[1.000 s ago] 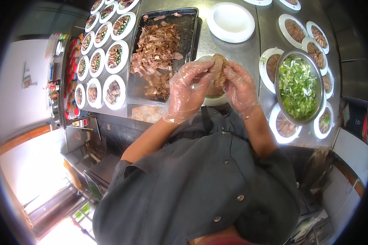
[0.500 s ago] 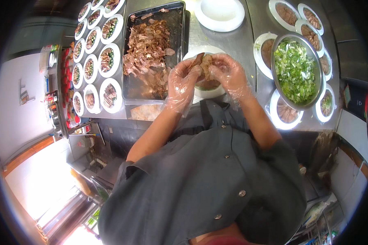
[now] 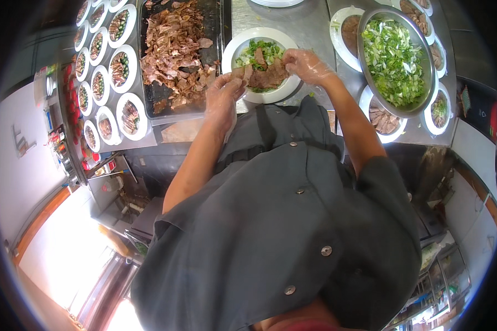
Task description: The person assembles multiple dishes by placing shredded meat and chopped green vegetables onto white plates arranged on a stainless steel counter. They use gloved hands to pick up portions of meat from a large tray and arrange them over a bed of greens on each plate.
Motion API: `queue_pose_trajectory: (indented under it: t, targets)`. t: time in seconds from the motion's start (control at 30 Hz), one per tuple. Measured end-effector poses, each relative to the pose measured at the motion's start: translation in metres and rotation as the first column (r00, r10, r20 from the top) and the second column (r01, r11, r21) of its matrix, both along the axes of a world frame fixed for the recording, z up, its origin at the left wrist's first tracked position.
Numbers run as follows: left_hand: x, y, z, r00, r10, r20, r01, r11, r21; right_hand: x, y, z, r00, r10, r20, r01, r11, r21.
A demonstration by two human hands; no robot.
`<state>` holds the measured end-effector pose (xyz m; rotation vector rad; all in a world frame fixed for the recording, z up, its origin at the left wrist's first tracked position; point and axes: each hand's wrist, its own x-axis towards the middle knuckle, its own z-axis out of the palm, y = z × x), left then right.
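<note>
Both my hands wear clear plastic gloves and hold a row of thin brown meat slices [image 3: 268,79] between them. My left hand [image 3: 223,98] is closed on the left end, by the near-left rim of a white plate [image 3: 286,39]. My right hand [image 3: 308,65] pinches the right end at the plate's right rim. Under the slices, chopped greens [image 3: 266,48] lie on the plate, partly covered by the meat. To the left, a dark tray [image 3: 212,49] holds a large heap of sliced meat [image 3: 175,36].
At the right, a metal bowl [image 3: 363,65] of chopped greens rests over several plates of sliced meat [image 3: 384,120]. Rows of filled white plates [image 3: 131,117] stand left of the tray. A stack of white plates [image 3: 277,2] shows at the far edge of the metal table.
My hands were close together around bunched meat; they have moved apart, and the slices now stretch between them above the plate. The whole view has shifted, so the table sits higher.
</note>
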<state>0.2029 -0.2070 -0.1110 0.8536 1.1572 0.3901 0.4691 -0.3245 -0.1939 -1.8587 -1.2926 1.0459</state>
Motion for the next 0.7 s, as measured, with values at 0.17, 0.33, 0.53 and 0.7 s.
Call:
queue_pose_trajectory:
  t: [0.17, 0.33, 0.53, 0.7]
  targets:
    - [0.002, -0.010, 0.007, 0.983, -0.150, -0.103, 0.155, 0.987, 0.049, -0.003, 0.008, -0.002, 0.953, -0.137, 0.269, 0.106, 0.986, 0.126]
    - [0.021, -0.019, 0.019, 0.968, -0.247, -0.041, 0.251, 0.961, 0.118, -0.035, 0.004, 0.047, 0.942, -0.174, -0.288, 0.222, 0.964, 0.146]
    - [0.032, -0.006, -0.016, 0.816, -0.293, -0.498, 0.552, 0.650, 0.523, -0.036, 0.002, 0.036, 0.882, -0.196, -0.428, 0.267, 0.957, 0.113]
    - [0.004, 0.047, -0.086, 0.467, -0.076, -0.881, 0.831, 0.378, 0.408, -0.011, -0.011, 0.021, 0.931, -0.233, -0.281, 0.238, 0.971, -0.016]
